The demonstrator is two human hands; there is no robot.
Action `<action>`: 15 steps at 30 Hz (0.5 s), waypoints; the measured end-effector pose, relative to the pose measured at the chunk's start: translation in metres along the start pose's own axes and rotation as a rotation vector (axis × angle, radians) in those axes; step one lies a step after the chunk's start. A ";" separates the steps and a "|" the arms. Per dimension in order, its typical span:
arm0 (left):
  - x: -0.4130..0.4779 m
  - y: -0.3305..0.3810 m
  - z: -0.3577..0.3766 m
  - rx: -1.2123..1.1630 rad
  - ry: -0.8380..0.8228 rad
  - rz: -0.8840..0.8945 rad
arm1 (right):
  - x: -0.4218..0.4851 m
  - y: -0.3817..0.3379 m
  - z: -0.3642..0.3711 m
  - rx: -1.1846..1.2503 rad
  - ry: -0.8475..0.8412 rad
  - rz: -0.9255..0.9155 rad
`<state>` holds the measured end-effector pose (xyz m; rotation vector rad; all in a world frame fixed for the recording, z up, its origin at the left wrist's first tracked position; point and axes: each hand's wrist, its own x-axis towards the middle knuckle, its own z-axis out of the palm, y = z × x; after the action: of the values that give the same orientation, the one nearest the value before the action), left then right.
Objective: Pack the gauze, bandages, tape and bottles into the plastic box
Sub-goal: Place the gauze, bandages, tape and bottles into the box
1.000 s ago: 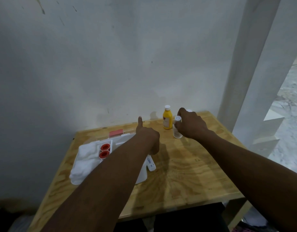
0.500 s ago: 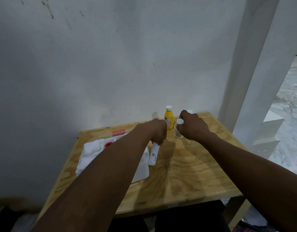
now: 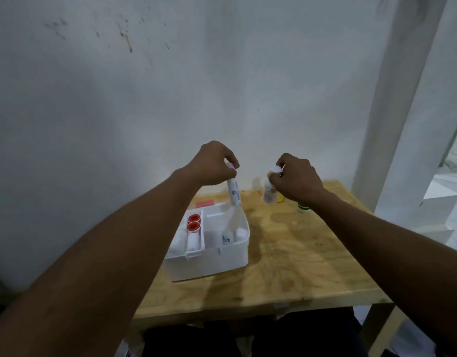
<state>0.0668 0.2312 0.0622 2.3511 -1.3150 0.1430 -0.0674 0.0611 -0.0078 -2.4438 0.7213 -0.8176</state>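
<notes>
- The left hand (image 3: 213, 163) pinches the top end of a slender white roll (image 3: 234, 193) between thumb and fingertips. The roll hangs straight down over the far edge of the plastic box (image 3: 209, 264). I'd say the end-grip is there so it can go in upright without the knuckles catching the rim.
- The view is soft, so I can't say for sure whether that roll is a wrapped bandage or a tube. The printed label suggests a bandage.
- The right hand (image 3: 298, 179) is curled round the neck and cap of a white bottle (image 3: 269, 193). It is lifted off the bench (image 3: 294, 256), tilted a little, and held to the right of the box, apparently waiting its turn.
- The box sits open near the left side of the bench.
- Two red-cored tape rolls (image 3: 194, 218) lie one behind the other in the narrow left compartment, with a white roll just in front of them.
- The wide right compartment holds a blue-labelled roll (image 3: 226, 238) leaning against the front wall, and something white and round beside it. There is room left, which is likely why the tall items are headed there.
- A yellow bottle (image 3: 280, 199) peeps out behind the held one, and a green-banded bottle (image 3: 303, 208) stands under the right wrist. Both are on the bench and not yet packed, so the job looks a bit past halfway.
</notes>
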 end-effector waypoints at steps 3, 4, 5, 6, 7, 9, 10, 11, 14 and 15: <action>-0.017 -0.018 -0.010 -0.037 -0.009 -0.040 | 0.000 -0.025 -0.002 0.088 0.032 -0.070; -0.024 -0.022 -0.009 -0.053 -0.019 -0.049 | 0.000 -0.033 -0.002 0.107 0.036 -0.091; -0.031 -0.025 -0.007 -0.072 -0.025 -0.058 | -0.001 -0.040 -0.002 0.121 0.039 -0.114; -0.037 -0.027 -0.004 -0.096 -0.028 -0.068 | -0.002 -0.047 -0.002 0.132 0.040 -0.138; -0.042 -0.029 0.001 -0.120 -0.035 -0.078 | -0.004 -0.052 -0.001 0.140 0.037 -0.160; -0.051 -0.031 0.011 -0.152 -0.070 -0.099 | -0.007 -0.060 0.002 0.142 0.024 -0.195; -0.054 -0.031 0.015 -0.158 -0.093 -0.110 | -0.008 -0.061 0.003 0.142 0.014 -0.207; -0.057 -0.031 0.019 -0.164 -0.113 -0.120 | -0.009 -0.062 0.005 0.142 0.000 -0.216; -0.063 -0.031 0.028 -0.205 -0.152 -0.147 | -0.012 -0.063 0.011 0.126 -0.056 -0.235; -0.065 -0.032 0.031 -0.218 -0.164 -0.158 | -0.013 -0.062 0.014 0.107 -0.077 -0.241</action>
<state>0.0543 0.2830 0.0048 2.3049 -1.1455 -0.2351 -0.0471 0.1192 0.0121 -2.4797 0.3491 -0.8228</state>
